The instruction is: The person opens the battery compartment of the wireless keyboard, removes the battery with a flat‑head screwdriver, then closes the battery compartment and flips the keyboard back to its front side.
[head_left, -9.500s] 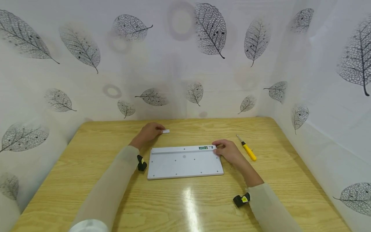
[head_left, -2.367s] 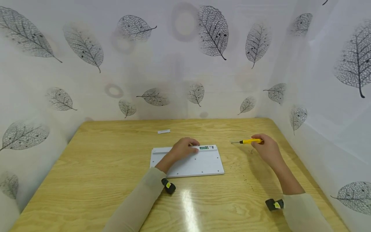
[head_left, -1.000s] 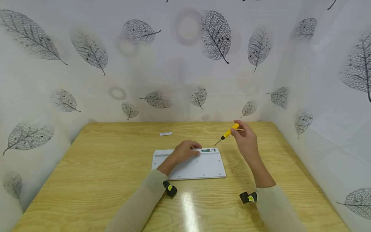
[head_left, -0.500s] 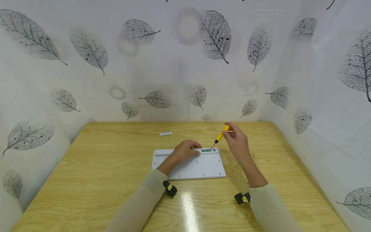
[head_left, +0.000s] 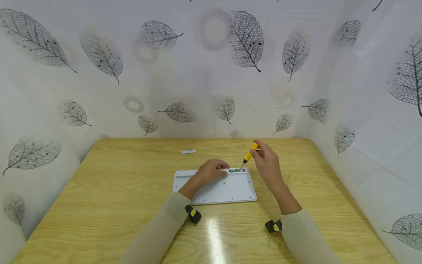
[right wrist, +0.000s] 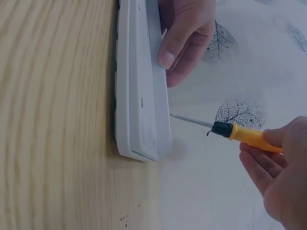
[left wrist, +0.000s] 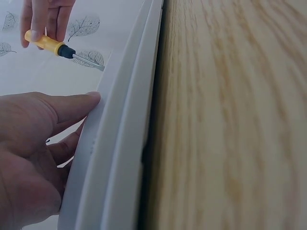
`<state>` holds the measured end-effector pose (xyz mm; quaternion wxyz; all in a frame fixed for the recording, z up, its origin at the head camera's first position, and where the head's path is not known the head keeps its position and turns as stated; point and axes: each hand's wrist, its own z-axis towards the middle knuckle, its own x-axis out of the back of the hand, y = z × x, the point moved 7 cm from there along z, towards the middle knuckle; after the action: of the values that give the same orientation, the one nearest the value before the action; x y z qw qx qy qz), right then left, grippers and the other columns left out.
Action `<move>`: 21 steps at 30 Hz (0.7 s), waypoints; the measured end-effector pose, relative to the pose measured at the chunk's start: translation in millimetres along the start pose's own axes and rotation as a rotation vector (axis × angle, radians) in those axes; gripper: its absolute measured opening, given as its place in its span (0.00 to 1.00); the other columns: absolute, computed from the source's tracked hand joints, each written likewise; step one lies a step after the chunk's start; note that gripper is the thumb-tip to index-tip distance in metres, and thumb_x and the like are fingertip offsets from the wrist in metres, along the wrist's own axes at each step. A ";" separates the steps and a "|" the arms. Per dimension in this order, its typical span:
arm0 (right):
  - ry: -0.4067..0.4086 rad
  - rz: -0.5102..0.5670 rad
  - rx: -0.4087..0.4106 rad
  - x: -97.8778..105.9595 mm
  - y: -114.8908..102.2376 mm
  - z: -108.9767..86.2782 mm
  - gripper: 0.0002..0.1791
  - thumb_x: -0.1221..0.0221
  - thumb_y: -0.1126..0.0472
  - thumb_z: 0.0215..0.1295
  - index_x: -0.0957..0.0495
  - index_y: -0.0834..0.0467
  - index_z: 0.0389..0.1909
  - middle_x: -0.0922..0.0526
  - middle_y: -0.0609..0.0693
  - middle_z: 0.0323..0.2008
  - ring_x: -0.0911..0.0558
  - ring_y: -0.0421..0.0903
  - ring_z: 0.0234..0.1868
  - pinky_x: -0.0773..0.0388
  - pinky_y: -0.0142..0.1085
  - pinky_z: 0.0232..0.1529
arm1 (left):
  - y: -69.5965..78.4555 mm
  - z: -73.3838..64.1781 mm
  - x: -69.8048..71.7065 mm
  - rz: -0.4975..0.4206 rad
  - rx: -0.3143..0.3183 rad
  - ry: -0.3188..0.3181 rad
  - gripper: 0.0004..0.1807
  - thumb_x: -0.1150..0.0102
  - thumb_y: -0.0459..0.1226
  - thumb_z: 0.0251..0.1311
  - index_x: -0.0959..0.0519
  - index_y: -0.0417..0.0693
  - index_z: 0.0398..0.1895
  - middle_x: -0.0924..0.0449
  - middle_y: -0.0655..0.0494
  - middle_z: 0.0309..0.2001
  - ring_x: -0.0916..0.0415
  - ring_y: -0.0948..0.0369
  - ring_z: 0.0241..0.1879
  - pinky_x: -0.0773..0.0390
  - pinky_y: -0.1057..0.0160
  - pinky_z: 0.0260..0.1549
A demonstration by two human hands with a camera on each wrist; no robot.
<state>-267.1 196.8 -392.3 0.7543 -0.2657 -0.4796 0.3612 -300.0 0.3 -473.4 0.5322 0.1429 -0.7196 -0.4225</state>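
A white keyboard (head_left: 237, 189) lies face down, its raised rear ridge on the far side. Near the ridge's right end, a small opening (head_left: 233, 171) shows a green circuit board. My left hand (head_left: 211, 171) grips the ridge left of this opening, thumb (left wrist: 79, 104) on the near side and fingers beyond the far edge. My right hand (head_left: 267, 161) holds a screwdriver (head_left: 251, 152) by its yellow handle. The tool slants down to the left, its metal tip right at the opening. In the right wrist view the screwdriver's shaft (right wrist: 192, 120) reaches toward the ridge.
A small white cover strip (head_left: 188, 151) lies on the wooden table (head_left: 108, 190), behind the keyboard. Dark specks (right wrist: 123, 220) are scattered to the keyboard's right. A leaf-patterned curtain (head_left: 197, 73) closes off the back and sides.
My left hand let go of the white strip and took the ridge. My right hand picked up the screwdriver, brought it left and lowered its tip to the opening; lately it moved only slightly.
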 end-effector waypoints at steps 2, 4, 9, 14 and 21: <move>0.007 -0.022 0.041 -1.6 -3.8 -0.8 0.23 0.41 0.63 0.73 0.27 0.60 0.67 0.18 0.58 0.54 0.15 0.52 0.46 0.16 0.46 0.47 | 0.1 0.1 -0.1 0.002 -0.002 0.001 0.14 0.36 0.41 0.67 0.16 0.55 0.54 0.17 0.58 0.52 0.22 0.58 0.53 0.24 0.53 0.56; 0.014 -0.047 0.091 -3.6 -8.7 -1.9 0.23 0.41 0.64 0.72 0.27 0.61 0.66 0.18 0.58 0.52 0.15 0.52 0.45 0.16 0.48 0.49 | 0.2 0.3 -0.2 0.004 -0.005 0.004 0.14 0.36 0.41 0.67 0.16 0.55 0.54 0.17 0.58 0.52 0.22 0.58 0.52 0.24 0.53 0.56; 0.038 -0.157 0.237 -9.3 -24.7 -6.8 0.22 0.39 0.66 0.70 0.26 0.63 0.64 0.18 0.59 0.46 0.14 0.53 0.43 0.16 0.47 0.45 | 1.4 -0.1 -0.2 0.007 -0.004 0.008 0.14 0.36 0.41 0.66 0.15 0.55 0.54 0.16 0.58 0.52 0.22 0.58 0.52 0.24 0.52 0.56; 0.066 -0.211 0.303 -12.1 -35.4 -11.1 0.22 0.38 0.67 0.68 0.25 0.63 0.63 0.17 0.59 0.45 0.14 0.53 0.42 0.15 0.45 0.40 | 2.0 0.0 -0.2 0.011 -0.008 0.010 0.14 0.36 0.41 0.66 0.16 0.54 0.54 0.16 0.58 0.50 0.23 0.58 0.52 0.25 0.52 0.57; 0.088 -0.231 0.308 -14.9 -34.7 -13.6 0.22 0.38 0.68 0.69 0.25 0.64 0.62 0.17 0.59 0.41 0.14 0.52 0.40 0.15 0.43 0.38 | 0.0 1.4 -1.3 0.021 -0.018 0.004 0.14 0.36 0.41 0.66 0.16 0.55 0.54 0.16 0.59 0.50 0.22 0.58 0.52 0.24 0.53 0.56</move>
<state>-248.7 163.4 -379.8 0.8427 -0.1058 -0.4123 0.3295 -300.8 1.9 -474.3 0.5393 0.1313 -0.7162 -0.4231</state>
